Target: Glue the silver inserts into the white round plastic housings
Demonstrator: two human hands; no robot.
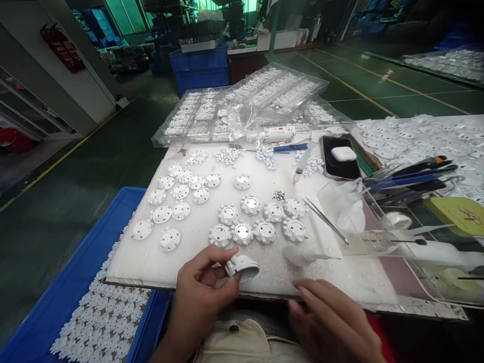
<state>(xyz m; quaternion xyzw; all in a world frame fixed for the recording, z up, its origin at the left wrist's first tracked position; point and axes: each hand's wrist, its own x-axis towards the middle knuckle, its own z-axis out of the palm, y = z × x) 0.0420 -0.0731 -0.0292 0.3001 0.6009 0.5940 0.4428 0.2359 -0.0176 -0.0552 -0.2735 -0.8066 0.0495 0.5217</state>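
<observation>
My left hand (206, 287) pinches a round white part (244, 267) on edge between thumb and fingers, just above the front edge of the white foam board (204, 269). To its right, my right hand (325, 317) is smeared by motion over the board's front edge; whether its fingers hold anything is not visible. Several white discs with knobbed rims (242, 232) stand in a group beyond my hands. More white discs with smoother rims (180, 209) lie at the left of the board. A white dropper bottle (306, 255) lies near my right hand.
Metal tweezers (325, 221), a syringe (301, 169), small piles of white pieces (227, 156) and a black phone with a white case (343, 154) lie farther back. Clear trays (189, 113) stand at the rear, a tool box (408, 272) at right, a blue bin (75, 252) at left.
</observation>
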